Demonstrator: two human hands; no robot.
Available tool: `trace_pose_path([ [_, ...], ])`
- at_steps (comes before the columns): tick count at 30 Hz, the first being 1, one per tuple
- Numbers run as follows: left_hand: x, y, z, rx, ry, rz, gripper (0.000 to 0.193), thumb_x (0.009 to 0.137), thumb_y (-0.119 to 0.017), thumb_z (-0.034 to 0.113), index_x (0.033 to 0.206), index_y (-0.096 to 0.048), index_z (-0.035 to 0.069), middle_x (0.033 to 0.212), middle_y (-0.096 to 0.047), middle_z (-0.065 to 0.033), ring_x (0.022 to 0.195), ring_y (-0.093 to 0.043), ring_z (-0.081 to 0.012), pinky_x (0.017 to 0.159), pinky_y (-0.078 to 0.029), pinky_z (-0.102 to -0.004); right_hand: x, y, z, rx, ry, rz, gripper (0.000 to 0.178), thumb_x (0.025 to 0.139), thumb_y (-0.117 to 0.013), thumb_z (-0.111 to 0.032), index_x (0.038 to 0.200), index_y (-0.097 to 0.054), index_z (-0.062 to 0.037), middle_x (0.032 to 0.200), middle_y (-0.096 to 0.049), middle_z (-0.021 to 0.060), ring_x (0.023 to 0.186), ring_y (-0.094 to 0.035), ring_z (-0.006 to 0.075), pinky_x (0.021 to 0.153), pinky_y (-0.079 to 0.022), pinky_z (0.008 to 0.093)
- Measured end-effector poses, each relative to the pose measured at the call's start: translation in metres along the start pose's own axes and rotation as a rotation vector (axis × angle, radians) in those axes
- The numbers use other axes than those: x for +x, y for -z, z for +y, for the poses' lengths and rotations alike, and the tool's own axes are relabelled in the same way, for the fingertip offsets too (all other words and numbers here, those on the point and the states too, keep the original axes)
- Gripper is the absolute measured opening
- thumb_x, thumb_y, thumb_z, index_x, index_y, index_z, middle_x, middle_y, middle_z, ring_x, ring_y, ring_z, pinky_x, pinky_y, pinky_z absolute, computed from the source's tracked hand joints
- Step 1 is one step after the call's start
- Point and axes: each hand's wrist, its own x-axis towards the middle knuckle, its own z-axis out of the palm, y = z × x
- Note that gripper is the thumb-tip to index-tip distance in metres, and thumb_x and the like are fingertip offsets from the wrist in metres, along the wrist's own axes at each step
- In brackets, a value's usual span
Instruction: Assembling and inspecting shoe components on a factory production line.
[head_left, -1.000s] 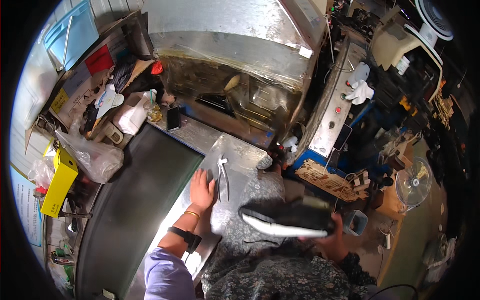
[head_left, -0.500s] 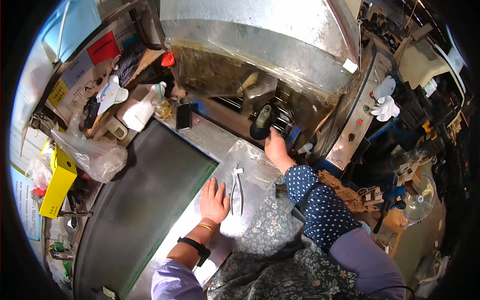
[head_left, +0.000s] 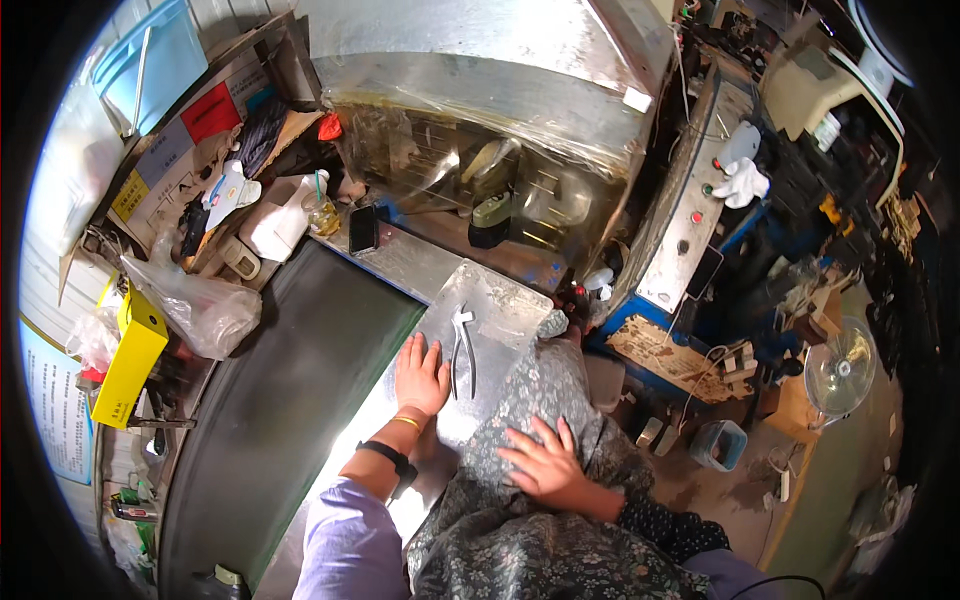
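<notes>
My left hand (head_left: 420, 375) lies flat, fingers apart, on a shiny metal plate (head_left: 495, 300) at the end of a dark conveyor belt (head_left: 270, 420). A pair of metal pliers (head_left: 463, 345) rests on the plate just right of that hand, not touched. My right hand (head_left: 545, 462) rests open on the floral patterned cloth (head_left: 545, 385) over my lap, holding nothing. A dark wristband and a thin yellow bangle sit on the left wrist.
A large metal machine (head_left: 480, 90) wrapped in clear film stands behind the plate. A black phone (head_left: 362, 228), a drink cup (head_left: 322, 212) and a white container (head_left: 275, 220) sit at its left. A yellow box (head_left: 128, 355) and plastic bag (head_left: 195, 305) lie left; a control panel (head_left: 690, 215) and fan (head_left: 838, 368) right.
My right hand has drawn back from the machine's opening down onto my lap. A second earlier it held a dark flat object low in view. My left hand stayed on the plate.
</notes>
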Motion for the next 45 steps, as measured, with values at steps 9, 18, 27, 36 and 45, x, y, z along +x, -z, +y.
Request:
trace_pose_path([
  [9,-0.02,-0.01,0.006,0.039,0.04,0.072,0.047,0.092,-0.055,0.031,0.131,-0.06,0.005,0.147,-0.046,-0.0228,0.139,-0.038,-0.041,0.116,-0.028,-0.0512,-0.02,-0.008,0.014,0.145,0.11,0.194,0.031,0.092,-0.064,-0.032,0.12,-0.07,-0.0197,0.145,-0.054,-0.0007,0.142,-0.037,0.0275,0.119,-0.017,0.0531],
  [18,-0.08,0.005,0.021,0.037,0.034,-0.064,0.051,0.097,-0.049,0.033,0.137,-0.053,0.001,0.147,-0.046,-0.0249,0.138,-0.038,-0.0445,0.115,-0.028,-0.0537,-0.026,-0.01,0.02,0.223,0.171,0.211,0.032,0.094,-0.061,-0.032,0.124,-0.068,-0.0213,0.147,-0.052,-0.0012,0.146,-0.032,0.0258,0.12,-0.012,0.0531],
  [27,-0.08,0.002,0.021,0.054,0.033,-0.04,0.049,0.097,-0.05,0.031,0.134,-0.056,0.0,0.144,-0.049,-0.0242,0.137,-0.041,-0.0426,0.115,-0.029,-0.0514,-0.027,-0.017,0.026,0.296,0.204,0.265,0.028,0.092,-0.065,-0.027,0.117,-0.071,-0.0171,0.146,-0.053,-0.0013,0.146,-0.032,0.0263,0.12,-0.017,0.0548],
  [36,-0.081,0.001,0.018,0.042,0.004,-0.01,0.048,0.097,-0.05,0.029,0.133,-0.056,-0.002,0.142,-0.051,-0.0244,0.136,-0.042,-0.043,0.114,-0.03,-0.0508,-0.029,-0.018,0.031,0.273,0.203,0.273,0.027,0.093,-0.063,-0.029,0.116,-0.071,-0.0183,0.147,-0.052,-0.0028,0.146,-0.032,0.0269,0.119,-0.017,0.0536],
  [45,-0.081,0.0,0.019,0.047,-0.004,-0.001,0.047,0.096,-0.051,0.028,0.131,-0.057,-0.002,0.141,-0.052,-0.0247,0.135,-0.042,-0.0432,0.114,-0.03,-0.0507,-0.03,-0.016,0.035,0.338,0.257,0.28,0.026,0.092,-0.064,-0.025,0.115,-0.071,-0.0149,0.145,-0.053,-0.0002,0.146,-0.033,0.0265,0.12,-0.019,0.053],
])
